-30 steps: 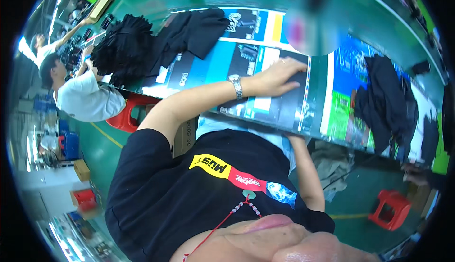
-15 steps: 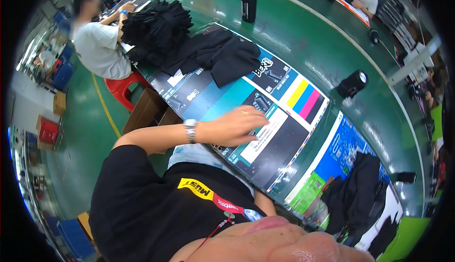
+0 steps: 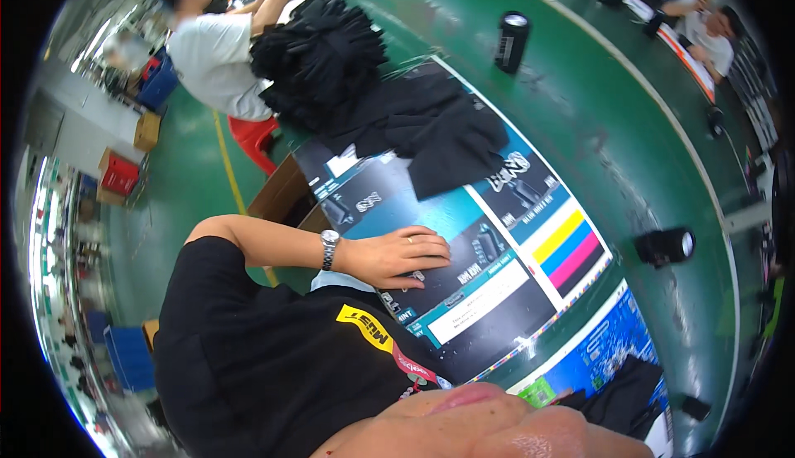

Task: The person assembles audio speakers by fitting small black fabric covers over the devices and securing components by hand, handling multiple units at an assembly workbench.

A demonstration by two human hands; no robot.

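My left hand [image 3: 397, 255], with a wristwatch and a ring, lies palm down on a large glossy printed sheet [image 3: 489, 292] that covers the table. It holds nothing and its fingers rest loosely spread on the sheet's dark panel. The forearm comes in from the left, across my black shirt [image 3: 273, 359]. A loose black garment [image 3: 431, 139] lies on the sheet beyond the hand, apart from it. My right hand is out of sight.
A tall heap of black garments [image 3: 319, 56] stands at the table's far end. Beside it a person in a white shirt [image 3: 211, 56] sits on a red stool [image 3: 257, 139]. Two black cylinders [image 3: 511, 40] [image 3: 662, 247] stand on the green surface. More black cloth [image 3: 621, 392] lies lower right.
The view has swung round, so the table now runs from upper left to lower right. My left hand stays flat on the printed sheet. The right arm seen earlier has dropped out of view.
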